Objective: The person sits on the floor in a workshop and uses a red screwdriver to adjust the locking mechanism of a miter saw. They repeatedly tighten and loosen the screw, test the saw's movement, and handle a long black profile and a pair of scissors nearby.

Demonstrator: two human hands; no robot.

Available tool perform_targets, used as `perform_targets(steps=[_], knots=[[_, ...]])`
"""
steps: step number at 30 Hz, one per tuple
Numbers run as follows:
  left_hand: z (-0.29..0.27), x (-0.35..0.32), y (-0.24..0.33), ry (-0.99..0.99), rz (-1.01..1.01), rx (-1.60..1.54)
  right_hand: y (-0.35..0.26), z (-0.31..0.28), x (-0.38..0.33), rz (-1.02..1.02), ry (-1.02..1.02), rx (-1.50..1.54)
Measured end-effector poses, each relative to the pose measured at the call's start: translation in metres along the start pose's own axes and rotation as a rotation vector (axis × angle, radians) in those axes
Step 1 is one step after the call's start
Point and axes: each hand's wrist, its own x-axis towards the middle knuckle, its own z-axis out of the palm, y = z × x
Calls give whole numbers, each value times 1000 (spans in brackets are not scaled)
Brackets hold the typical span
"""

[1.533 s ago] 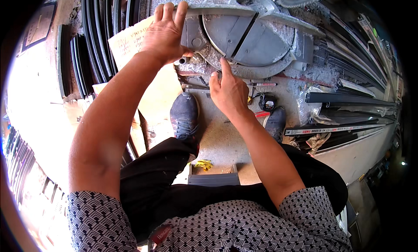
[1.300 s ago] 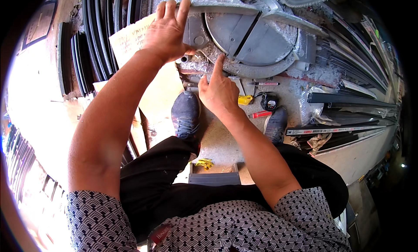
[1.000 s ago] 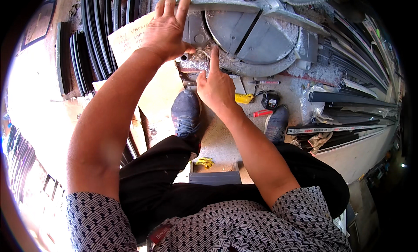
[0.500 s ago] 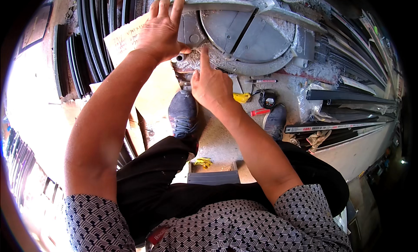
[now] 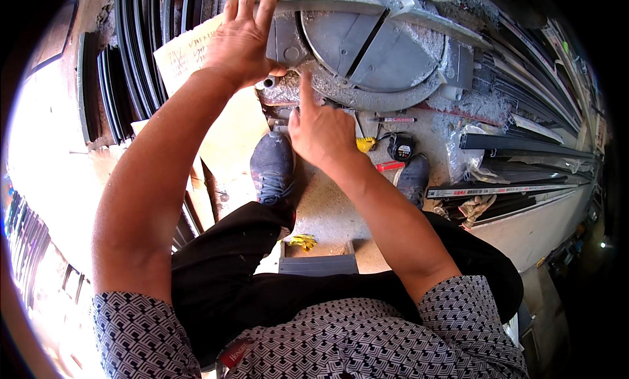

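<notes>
My left hand (image 5: 241, 48) spans the left end of a grey mitre saw (image 5: 327, 45), its fingers stretched over the fence and its thumb at the table's near edge. Just right of that thumb, the index finger of my right hand (image 5: 324, 133) points straight at the front of the saw base. The other fingers of this hand are curled, and I see nothing in them. Whether the fingertip touches the base, I cannot tell. A cardboard sheet (image 5: 229, 130) with handwriting lies under my left wrist. Metal shavings cover much of the saw.
On the floor by my right shoe are a black tape measure (image 5: 400, 146), a yellow-handled tool (image 5: 365, 144), a red object (image 5: 390, 166) and a marker pen (image 5: 396, 119). Dark metal profiles (image 5: 141, 51) stand at left; more profiles (image 5: 524, 143) lie right, near a work glove (image 5: 477, 210).
Both hands keep almost the same pose at the saw. The right index fingertip has drawn very slightly nearer to me, and the whole view has shifted a little.
</notes>
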Motion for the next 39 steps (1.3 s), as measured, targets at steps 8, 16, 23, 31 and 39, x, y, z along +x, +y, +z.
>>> perform_targets(steps=[8,16,23,31,39], knots=[[1,-1,-2,30,15,-7,2,-2,10,-10,5,-63],[5,-3,-3,50,17,57,3,-11,10,-39,-94,-132],[-13,4,4,-174,-63,77,11,-10,3,-64,-70,-136],[-20,5,7,-186,-32,78,23,-3,0,-39,-38,-92],[-18,4,8,-176,-40,89,24,3,2,-75,-74,-151]])
